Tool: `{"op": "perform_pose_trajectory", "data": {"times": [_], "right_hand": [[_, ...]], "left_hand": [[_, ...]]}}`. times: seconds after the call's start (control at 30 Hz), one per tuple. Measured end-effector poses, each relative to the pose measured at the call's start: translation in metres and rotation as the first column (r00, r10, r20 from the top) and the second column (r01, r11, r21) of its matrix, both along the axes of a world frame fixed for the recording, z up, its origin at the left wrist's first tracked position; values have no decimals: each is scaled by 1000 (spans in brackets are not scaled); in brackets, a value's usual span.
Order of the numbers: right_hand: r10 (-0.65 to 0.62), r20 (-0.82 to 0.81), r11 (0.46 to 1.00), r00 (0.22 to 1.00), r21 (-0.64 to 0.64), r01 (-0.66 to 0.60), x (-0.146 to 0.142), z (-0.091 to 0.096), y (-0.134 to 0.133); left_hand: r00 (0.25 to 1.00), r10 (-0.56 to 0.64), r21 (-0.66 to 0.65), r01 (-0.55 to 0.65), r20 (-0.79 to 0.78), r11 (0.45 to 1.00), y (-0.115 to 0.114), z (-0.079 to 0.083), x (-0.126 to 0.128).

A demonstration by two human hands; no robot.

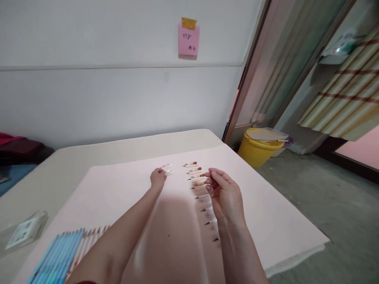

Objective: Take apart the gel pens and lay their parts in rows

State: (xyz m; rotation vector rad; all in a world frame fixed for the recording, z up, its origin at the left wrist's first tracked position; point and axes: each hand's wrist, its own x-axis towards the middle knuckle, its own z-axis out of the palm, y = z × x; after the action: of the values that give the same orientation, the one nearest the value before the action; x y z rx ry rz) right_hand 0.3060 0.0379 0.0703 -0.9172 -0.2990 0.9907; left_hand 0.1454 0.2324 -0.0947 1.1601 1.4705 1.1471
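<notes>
A pink sheet (118, 189) covers a beige table. On it lies a column of several small pen parts (192, 170) with brown and dark tips, running from the far middle toward me. My right hand (223, 193) hovers over this column with fingers curled in a pinch on one brown-tipped piece (199, 184). My left hand (158, 178) reaches forward, fingers closed on small clear tube pieces (168, 169) resting on the sheet.
Several blue and pink pens (62, 252) lie in a row at the near left. A clear plastic box (25, 232) sits at the left table edge. A yellow bucket (257, 150) stands on the floor right. A pink note (188, 39) hangs on the wall.
</notes>
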Motion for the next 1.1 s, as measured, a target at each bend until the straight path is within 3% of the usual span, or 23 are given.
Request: {"op": "perform_pose_trajectory", "data": {"times": [0.2, 0.33, 0.47, 0.6, 0.77, 0.93, 1.1], "right_hand": [[3, 20, 1000, 1000, 4, -3, 2, -1, 0], [1, 0, 1000, 1000, 12, -1, 3, 0, -2], [1, -8, 1000, 1000, 12, -1, 1, 3, -2], [7, 4, 1000, 1000, 4, -7, -2, 3, -3], [26, 14, 1000, 1000, 1, -26, -3, 2, -2], [29, -23, 1000, 999, -8, -29, -4, 3, 0], [30, -29, 1000, 999, 6, -30, -4, 2, 0]], "left_hand": [[971, -22, 66, 39, -238, 997, -8, 5, -4], [892, -65, 118, 131, -447, 984, -17, 10, -17], [737, -124, 153, 296, -664, 943, -30, 14, -32], [533, -178, 98, 449, -827, 888, -41, 14, -39], [307, -182, -1, 506, -934, 862, -40, 15, -30], [162, -180, -61, 557, -970, 828, -32, 17, -19], [86, -165, -81, 604, -982, 793, -25, 17, -14]]}}
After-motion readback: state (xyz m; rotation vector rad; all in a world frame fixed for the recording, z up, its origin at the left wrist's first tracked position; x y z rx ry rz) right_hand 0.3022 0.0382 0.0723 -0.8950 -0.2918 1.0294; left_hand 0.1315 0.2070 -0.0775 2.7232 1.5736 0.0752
